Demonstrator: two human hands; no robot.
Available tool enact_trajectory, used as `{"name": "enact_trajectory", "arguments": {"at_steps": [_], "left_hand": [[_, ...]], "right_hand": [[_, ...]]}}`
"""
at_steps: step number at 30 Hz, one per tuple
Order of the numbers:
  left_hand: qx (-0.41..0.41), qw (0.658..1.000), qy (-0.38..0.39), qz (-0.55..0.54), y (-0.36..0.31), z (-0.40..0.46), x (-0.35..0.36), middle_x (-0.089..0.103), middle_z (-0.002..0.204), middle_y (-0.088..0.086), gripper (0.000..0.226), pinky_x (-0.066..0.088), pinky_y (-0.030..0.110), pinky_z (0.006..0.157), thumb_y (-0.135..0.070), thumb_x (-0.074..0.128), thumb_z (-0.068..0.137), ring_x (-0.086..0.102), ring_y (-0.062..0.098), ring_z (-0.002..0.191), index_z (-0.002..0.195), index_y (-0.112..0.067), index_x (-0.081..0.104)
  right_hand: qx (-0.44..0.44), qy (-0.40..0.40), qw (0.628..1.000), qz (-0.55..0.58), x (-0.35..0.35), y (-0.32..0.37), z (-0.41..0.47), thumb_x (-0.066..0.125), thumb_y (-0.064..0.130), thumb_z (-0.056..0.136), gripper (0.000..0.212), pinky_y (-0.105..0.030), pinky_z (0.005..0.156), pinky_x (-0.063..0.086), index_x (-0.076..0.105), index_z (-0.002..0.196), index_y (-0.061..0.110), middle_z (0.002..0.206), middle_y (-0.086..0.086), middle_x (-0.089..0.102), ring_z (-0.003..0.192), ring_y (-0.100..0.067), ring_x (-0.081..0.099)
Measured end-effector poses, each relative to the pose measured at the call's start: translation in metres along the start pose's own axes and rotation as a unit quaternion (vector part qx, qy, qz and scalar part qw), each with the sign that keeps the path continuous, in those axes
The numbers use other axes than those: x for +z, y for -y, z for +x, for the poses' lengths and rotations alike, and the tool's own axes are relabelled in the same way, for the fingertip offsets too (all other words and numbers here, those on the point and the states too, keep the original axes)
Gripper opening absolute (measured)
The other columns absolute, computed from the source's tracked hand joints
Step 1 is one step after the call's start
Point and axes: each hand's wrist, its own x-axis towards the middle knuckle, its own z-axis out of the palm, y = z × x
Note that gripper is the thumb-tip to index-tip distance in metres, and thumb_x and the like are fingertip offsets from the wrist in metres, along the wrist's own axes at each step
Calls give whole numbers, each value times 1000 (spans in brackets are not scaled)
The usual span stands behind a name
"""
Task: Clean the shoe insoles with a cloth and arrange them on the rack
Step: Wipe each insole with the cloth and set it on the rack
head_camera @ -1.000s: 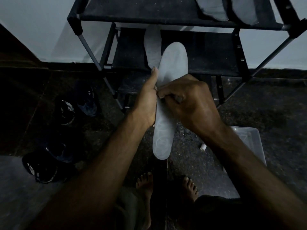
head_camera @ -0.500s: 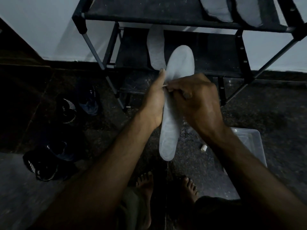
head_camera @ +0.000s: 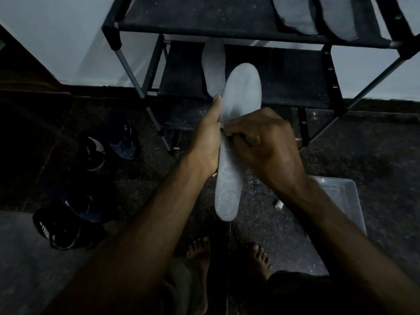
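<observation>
The fingers of the right hand (head_camera: 261, 142) are curled tightly against the middle of a pale grey insole (head_camera: 236, 142), their tips pressed to its face near its left edge. Whether a cloth is bunched under those fingers cannot be told; only a small pale scrap is seen at the fingertips. The left hand (head_camera: 208, 142) is laid along the insole's left edge, its thumb stretched straight up beside that edge and its palm set against the side of the insole; the remaining fingers are hidden behind the insole, so their curl cannot be seen, though the insole is plainly supported by this hand. The insole is held upright in the air between the two hands, its broad toe end uppermost and its narrower heel end hanging below the wrists.

Behind the toe end, a second insole (head_camera: 213, 67) is seen lying on the middle shelf of a black rack (head_camera: 227, 35), partly covered by the held one. Two more insoles (head_camera: 313, 14) are laid side by side on the top shelf, at the right. On the dark floor to the left, dark sneakers (head_camera: 56, 226) are scattered. A clear plastic tub (head_camera: 341, 192) is seen on the floor under the right forearm, with a small white object (head_camera: 278, 203) just beside it. Bare feet (head_camera: 200, 253) are visible at the bottom.
</observation>
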Motion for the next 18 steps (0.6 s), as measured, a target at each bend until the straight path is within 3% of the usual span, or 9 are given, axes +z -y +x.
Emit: {"name": "enact_trajectory", "arguments": {"at_steps": [2,4,8,11,13,15,18], "left_hand": [[4,1000,-3,-6,-4,-2,-3,70,109,18,50,48,46,101,-49,37,100,64,32,110,110,-8,66],[1,1000,-6,13,-8,-3,-4,68,111,18,53,48,43,99,-48,35,101,62,31,111,119,-6,62],[-31,999,-8,40,-5,1,1,64,103,18,56,52,33,81,-47,27,103,59,34,112,117,-3,59],[-21,998,-23,51,-5,2,2,58,128,17,58,49,39,93,-48,29,102,60,31,112,138,-7,48],[-3,998,-30,64,-7,3,1,53,136,15,58,45,37,98,-46,27,103,55,30,120,141,-6,43],[-6,999,-40,28,-9,4,0,51,139,20,57,41,42,106,-45,26,103,49,33,128,140,-5,44],[-12,1000,-13,18,-3,7,-1,57,131,21,58,43,46,105,-49,29,102,54,35,123,136,-7,50]], "right_hand": [[-19,30,999,0,3,4,-3,68,4,83,10,-31,77,53,77,86,9,86,-5,75,82,-20,67],[-7,40,999,-10,6,1,-4,67,7,87,10,-33,77,52,77,86,10,85,-5,75,82,-21,66],[69,7,996,-52,2,-20,-1,59,11,95,24,-33,69,51,74,77,7,72,-6,71,64,-21,64],[74,8,996,-52,3,-17,-2,56,14,96,27,-33,69,50,73,76,7,70,-6,70,63,-21,62],[46,23,998,-30,7,-3,-3,57,13,94,25,-30,70,48,75,77,7,72,-6,71,67,-21,63],[21,33,999,-5,8,3,-3,62,10,91,19,-31,72,51,76,79,8,76,-5,73,72,-20,65],[41,13,999,-21,1,-11,1,60,8,93,21,-36,65,54,75,78,6,72,-8,72,64,-21,66]]}}
